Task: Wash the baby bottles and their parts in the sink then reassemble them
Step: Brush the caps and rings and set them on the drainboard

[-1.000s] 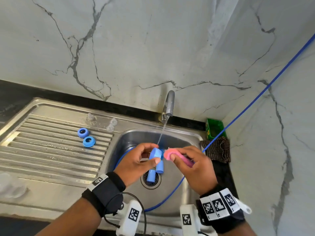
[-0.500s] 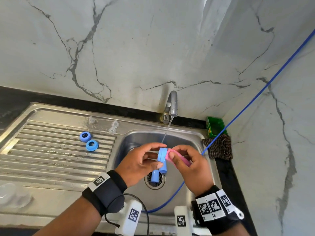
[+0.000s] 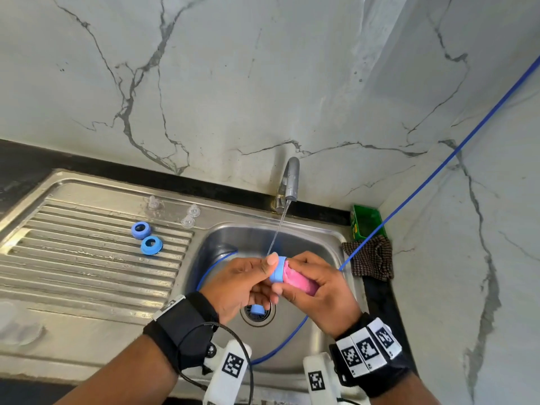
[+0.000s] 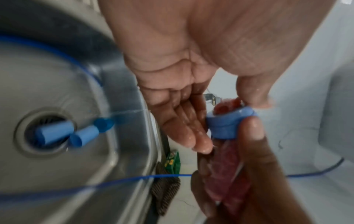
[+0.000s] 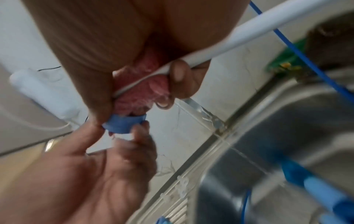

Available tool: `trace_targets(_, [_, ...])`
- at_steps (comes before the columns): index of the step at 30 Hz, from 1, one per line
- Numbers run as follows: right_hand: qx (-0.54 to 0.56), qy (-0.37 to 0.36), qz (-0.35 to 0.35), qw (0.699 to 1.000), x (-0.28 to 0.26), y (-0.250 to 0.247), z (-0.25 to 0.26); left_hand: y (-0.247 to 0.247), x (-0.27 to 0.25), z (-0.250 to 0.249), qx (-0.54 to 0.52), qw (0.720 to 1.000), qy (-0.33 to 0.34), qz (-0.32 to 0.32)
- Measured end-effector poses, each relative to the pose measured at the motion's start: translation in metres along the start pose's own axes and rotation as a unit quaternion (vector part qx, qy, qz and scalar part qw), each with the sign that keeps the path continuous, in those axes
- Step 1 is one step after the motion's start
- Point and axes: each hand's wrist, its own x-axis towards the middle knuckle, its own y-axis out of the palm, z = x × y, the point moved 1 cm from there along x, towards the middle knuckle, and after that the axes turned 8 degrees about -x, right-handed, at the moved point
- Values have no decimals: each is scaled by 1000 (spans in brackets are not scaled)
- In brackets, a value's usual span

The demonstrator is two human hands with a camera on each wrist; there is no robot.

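Over the sink basin (image 3: 318,247), my left hand (image 3: 263,276) pinches a blue bottle collar (image 3: 277,270) between thumb and fingers under the thin water stream (image 3: 277,229). My right hand (image 3: 309,276) grips a pink sponge brush (image 3: 299,280) by its white handle (image 5: 249,33). The sponge end is pushed into the collar (image 4: 229,124). Several blue caps (image 4: 55,133) lie on the drain (image 3: 258,312). Two more blue collars (image 3: 141,230) (image 3: 151,245) and three clear nipples (image 3: 193,211) rest on the drainboard (image 3: 87,273).
The tap (image 3: 289,179) runs at the back of the basin. A blue cord (image 3: 423,182) crosses from the upper right into the basin. A green box (image 3: 365,222) and a dark cloth (image 3: 368,260) sit right of the sink. Clear bottles (image 3: 17,325) stand at the drainboard's near left.
The sponge end has gone from touching the collar's side to sitting inside it. Both hands have closed together under the stream and now cover most of the caps on the drain.
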Motion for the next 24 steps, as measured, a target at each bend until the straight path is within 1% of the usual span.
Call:
trace_targets(1, [16, 18, -10, 1000, -1, 1, -2, 2, 1, -1, 24, 1000, -10, -7])
trace_targets(2, [43, 41, -17, 998, -1, 3, -3, 3, 1, 0, 52, 999, -3, -13])
trace_targets(4, [102, 100, -31, 989, -1, 4, -3, 0, 3, 0, 124, 991, 57, -11])
trace_targets(6, [161, 155, -28, 974, -2, 4, -5, -1, -2, -1, 213, 968, 132, 25])
trace_targets(7, [183, 175, -21, 967, -2, 4, -7, -1, -3, -1, 256, 953, 159, 40])
trace_targets(8, [202, 189, -15, 961, -2, 4, -7, 1, -3, 0, 290, 940, 176, 38])
trace_targets(9, [223, 200, -8, 954, -3, 4, -7, 2, -3, 1, 307, 933, 186, 25])
trace_targets(11, [274, 215, 6, 937, -5, 6, -3, 3, -1, 3, 289, 940, 182, 1])
trace_targets(13, [294, 192, -1, 936, -6, 4, 3, 5, -1, 3, 253, 951, 176, 0])
trace_targets(14, [288, 162, -7, 944, -7, 3, 5, 5, -1, 2, 229, 957, 176, 4])
trace_targets(17, [238, 66, -18, 969, -7, -2, 10, 9, -4, -3, 167, 970, 177, 1])
trace_targets(20, [154, 10, -11, 988, -3, -6, 10, 10, -5, -2, 97, 982, 159, -24])
trace_targets(22, [105, -14, -12, 994, -4, -6, 12, 10, -5, -1, 60, 989, 130, -21])
trace_targets(24, [105, 1, -16, 994, -6, -3, 12, 11, -6, -1, 65, 994, 90, -20])
